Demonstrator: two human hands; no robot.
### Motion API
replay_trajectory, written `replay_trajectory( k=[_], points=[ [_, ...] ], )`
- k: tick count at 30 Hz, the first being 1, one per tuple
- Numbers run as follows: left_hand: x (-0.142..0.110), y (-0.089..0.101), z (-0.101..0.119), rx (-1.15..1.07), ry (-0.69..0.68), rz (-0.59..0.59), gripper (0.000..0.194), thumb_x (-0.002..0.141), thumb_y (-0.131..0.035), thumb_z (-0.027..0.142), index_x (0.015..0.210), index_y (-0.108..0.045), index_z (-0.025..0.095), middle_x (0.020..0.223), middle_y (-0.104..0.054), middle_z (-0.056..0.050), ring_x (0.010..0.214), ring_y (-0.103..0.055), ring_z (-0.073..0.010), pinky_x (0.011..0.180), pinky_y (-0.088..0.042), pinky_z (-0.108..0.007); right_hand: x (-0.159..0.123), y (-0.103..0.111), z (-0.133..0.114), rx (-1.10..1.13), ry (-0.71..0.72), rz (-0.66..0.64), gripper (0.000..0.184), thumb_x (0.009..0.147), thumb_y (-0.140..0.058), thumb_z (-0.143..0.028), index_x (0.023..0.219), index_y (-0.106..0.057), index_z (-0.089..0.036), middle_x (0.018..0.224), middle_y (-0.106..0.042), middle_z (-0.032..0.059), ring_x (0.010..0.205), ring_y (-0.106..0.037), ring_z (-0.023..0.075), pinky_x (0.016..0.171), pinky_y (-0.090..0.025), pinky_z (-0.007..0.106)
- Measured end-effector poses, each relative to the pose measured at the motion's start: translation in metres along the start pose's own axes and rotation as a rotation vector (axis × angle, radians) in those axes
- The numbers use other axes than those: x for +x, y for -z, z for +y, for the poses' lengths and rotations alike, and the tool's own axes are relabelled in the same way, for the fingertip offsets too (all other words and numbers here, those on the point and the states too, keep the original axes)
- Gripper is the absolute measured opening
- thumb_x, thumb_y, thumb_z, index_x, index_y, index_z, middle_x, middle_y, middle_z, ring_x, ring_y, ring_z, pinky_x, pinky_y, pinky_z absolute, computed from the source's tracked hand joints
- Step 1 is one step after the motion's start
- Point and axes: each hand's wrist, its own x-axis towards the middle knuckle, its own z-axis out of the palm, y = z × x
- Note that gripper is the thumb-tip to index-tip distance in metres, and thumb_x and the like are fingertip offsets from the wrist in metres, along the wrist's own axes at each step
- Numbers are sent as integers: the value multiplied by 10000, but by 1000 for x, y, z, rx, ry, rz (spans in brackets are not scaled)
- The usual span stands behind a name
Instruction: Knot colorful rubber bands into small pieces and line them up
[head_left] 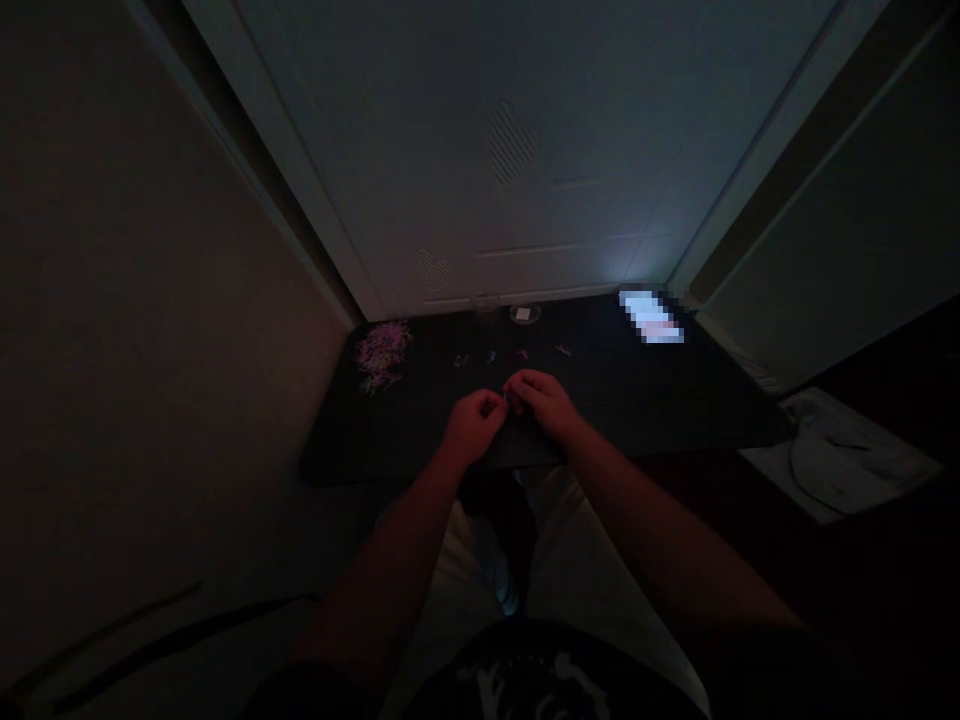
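Observation:
My left hand point(476, 424) and my right hand point(544, 400) meet near the front of a dark table point(637, 400), fingers pinched. A small, thin, pale piece shows between the fingertips, too small and dim to name. Beyond my hands lies a row of small pieces: a pale loop-like pair point(462, 361), a blue piece point(491, 357), a pink piece point(523, 354) and a pinkish-white piece point(563, 351). To the left is a loose heap of thin pink, purple and greenish pieces point(383, 354); their kind is unclear in this light.
At the table's back stand a clear round container point(486, 308) and a shallow round dish point(525, 314) with a white square inside. A lit phone-like screen point(651, 316) lies at the back right. A pale door panel point(480, 220) rises behind; a patterned mat point(847, 455) lies on the floor.

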Motion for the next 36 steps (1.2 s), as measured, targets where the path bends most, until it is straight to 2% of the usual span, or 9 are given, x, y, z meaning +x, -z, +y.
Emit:
replay_trajectory(
  k=[5, 10, 18, 24, 29, 34, 36],
  points=[
    [1, 0, -2, 20, -10, 8, 134, 755, -544, 268, 711, -585, 149, 658, -583, 11, 599, -513, -93, 568, -386, -213, -1, 0, -2, 7, -11, -47, 180, 671, -635, -331, 708, -591, -161, 596, -564, -19, 511, -463, 87, 515, -357, 231],
    [1, -1, -3, 26, -2, 5, 150, 750, -552, 287, 717, -586, 145, 647, -572, 17, 583, -496, -88, 547, -369, -208, -1, 0, -2, -12, -29, -46, 164, 638, -657, -304, 663, -595, -154, 577, -560, -22, 514, -463, 83, 518, -353, 224],
    [0, -1, -2, 41, 8, 7, 154, 751, -540, 283, 740, -598, 141, 669, -591, 6, 593, -509, -90, 554, -376, -208, 0, 0, 0, -25, -54, 15, 117, 645, -612, -268, 630, -569, -161, 519, -510, -42, 486, -446, 81, 502, -334, 222],
    [-1, -1, -1, 45, 18, -50, 132, 727, -537, 250, 746, -604, 138, 665, -592, 6, 582, -506, -90, 546, -379, -207, 1, 1, 5, -67, -16, 21, 56, 622, -559, -215, 609, -535, -166, 533, -488, -47, 497, -418, 79, 502, -315, 224],
    [-6, 0, 3, 116, -8, -140, 117, 694, -546, 219, 740, -620, 141, 657, -594, 10, 571, -498, -91, 529, -365, -204, 3, 1, 9, -7, -11, 159, 16, 581, -513, -174, 580, -498, -181, 501, -447, -54, 478, -380, 80, 471, -285, 223],
    [-8, 1, 5, 145, -39, -243, 108, 679, -558, 208, 720, -631, 140, 642, -591, 13, 568, -491, -88, 533, -366, -199, 8, 3, 19, 192, -22, 317, 39, 581, -492, -171, 597, -467, -197, 480, -422, -60, 458, -357, 82, 457, -269, 220],
    [-7, 1, 5, 148, -39, -251, 114, 686, -559, 218, 724, -632, 140, 643, -592, 12, 567, -489, -88, 532, -366, -199, 9, 4, 20, 246, -30, 334, 46, 578, -491, -171, 597, -460, -199, 480, -422, -60, 459, -361, 82, 466, -277, 220]
  ],
)
